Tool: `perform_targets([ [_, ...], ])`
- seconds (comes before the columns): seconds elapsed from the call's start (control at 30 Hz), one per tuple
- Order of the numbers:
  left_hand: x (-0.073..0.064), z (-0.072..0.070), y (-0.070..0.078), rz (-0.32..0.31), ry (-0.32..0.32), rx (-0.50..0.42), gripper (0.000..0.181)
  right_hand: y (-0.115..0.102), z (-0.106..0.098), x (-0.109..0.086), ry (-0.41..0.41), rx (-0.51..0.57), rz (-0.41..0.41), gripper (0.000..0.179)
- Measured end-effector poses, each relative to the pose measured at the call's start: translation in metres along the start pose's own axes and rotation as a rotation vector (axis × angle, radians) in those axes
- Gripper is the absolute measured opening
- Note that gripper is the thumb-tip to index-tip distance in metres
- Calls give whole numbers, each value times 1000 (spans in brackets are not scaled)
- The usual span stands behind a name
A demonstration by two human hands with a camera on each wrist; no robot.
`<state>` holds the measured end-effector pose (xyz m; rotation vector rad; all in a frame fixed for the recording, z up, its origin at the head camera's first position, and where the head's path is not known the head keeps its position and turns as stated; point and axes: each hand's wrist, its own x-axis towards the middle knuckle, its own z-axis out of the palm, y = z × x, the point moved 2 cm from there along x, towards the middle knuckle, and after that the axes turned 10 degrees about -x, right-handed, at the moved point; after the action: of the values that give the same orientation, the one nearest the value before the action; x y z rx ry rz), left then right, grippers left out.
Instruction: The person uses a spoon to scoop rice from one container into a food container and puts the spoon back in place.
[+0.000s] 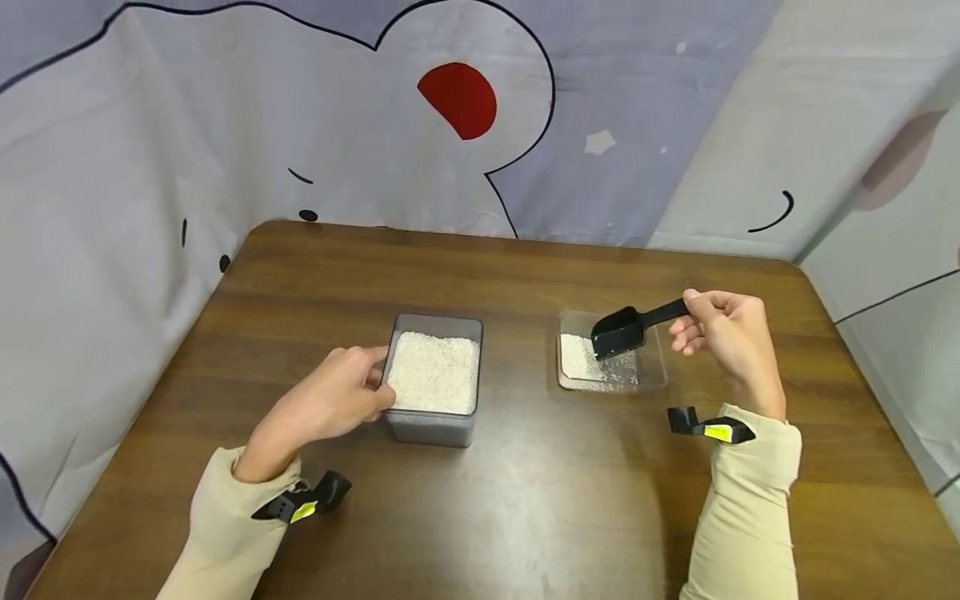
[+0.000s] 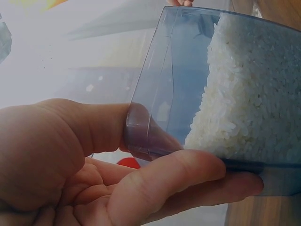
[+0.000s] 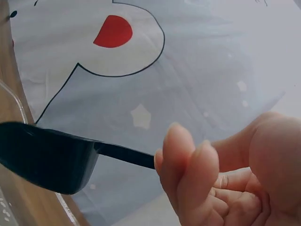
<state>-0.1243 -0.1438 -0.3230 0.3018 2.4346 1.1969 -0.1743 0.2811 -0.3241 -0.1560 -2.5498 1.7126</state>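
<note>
My left hand [image 1: 333, 396] grips the left wall of a tall grey see-through container [image 1: 431, 429], thumb on one side of the wall and fingers on the other. White rice [image 1: 435, 371] fills it to a little below its rim, as the left wrist view also shows. Over on the right, my right hand [image 1: 731, 333] pinches the handle end of a black scoop [image 1: 618, 331]. The scoop's bowl tilts down over a shallow clear box [image 1: 651, 371]. A small heap of rice [image 1: 579, 358] lies in the left part of that box, with scattered grains beside it.
Both containers stand on a brown wooden table [image 1: 510, 517]. Behind it hangs a printed curtain [image 1: 615, 92], which also covers the sides. A black wrist mount [image 1: 712, 427] sits on each beige sleeve [image 1: 750, 500].
</note>
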Motion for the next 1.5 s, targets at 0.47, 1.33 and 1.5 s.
perform_targets([
  [0.47, -3, -2, -5, 0, 16, -13, 63, -8, 8, 2, 64, -219, -49, 43],
  [1.33, -1, -2, -6, -5, 13, -45, 62, -14, 13, 1, 73, 509, 30, 18],
  [1.5, -1, -2, -6, -5, 10, -55, 62, -22, 27, 0, 20, 586, 21, 14],
])
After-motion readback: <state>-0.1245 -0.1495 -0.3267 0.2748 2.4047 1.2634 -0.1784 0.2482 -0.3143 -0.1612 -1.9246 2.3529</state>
